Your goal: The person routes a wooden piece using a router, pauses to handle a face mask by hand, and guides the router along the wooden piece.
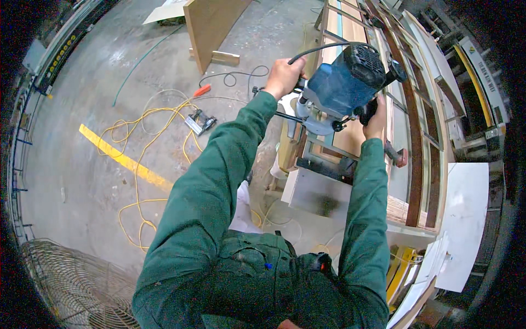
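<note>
A blue plunge router (pixel 341 90) with a black motor cap is between my hands, at the upper right of centre. My left hand (pixel 284 78) is closed around its left handle, and a black cord loops over from that side to the motor top. On the far side my right hand (pixel 376 122) grips the dark right handle, partly hidden by the router. Its metal base is over the near end of a light wooden board (pixel 355 131) on the workbench. Whether the bit touches the wood is hidden.
Yellow extension cord (pixel 141 164) lies tangled on the floor at left, with a nail gun (pixel 200 122) beside it. A brown panel (pixel 216 30) stands ahead. Wooden frames (pixel 433 137) line the right side. A wire fan cage (pixel 76 285) stands at lower left.
</note>
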Motion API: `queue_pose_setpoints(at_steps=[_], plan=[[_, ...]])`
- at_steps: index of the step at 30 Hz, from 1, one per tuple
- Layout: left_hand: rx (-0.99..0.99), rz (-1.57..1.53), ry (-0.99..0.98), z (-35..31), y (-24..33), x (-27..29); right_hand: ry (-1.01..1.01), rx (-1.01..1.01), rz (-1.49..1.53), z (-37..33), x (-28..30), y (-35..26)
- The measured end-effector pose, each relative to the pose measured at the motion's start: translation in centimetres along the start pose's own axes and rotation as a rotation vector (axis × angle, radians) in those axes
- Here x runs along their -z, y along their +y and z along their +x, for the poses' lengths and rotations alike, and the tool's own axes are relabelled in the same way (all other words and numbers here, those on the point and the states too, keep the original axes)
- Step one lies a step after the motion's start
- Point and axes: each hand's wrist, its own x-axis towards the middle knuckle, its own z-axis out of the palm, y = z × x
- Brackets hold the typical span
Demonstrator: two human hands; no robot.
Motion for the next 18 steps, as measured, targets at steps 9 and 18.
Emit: queue_pose_setpoints(at_steps=[9, 18], plan=[[0.001, 0.071, -0.001, -2.3, 1.3, 0.1, 0.03, -0.011, 0.076, -3.0, -0.2, -0.7], [0.034, -0.017, -0.042, -4.4, 1.9, 0.6, 0.074, 0.031, -0.014, -6.5, -0.1, -1.5]])
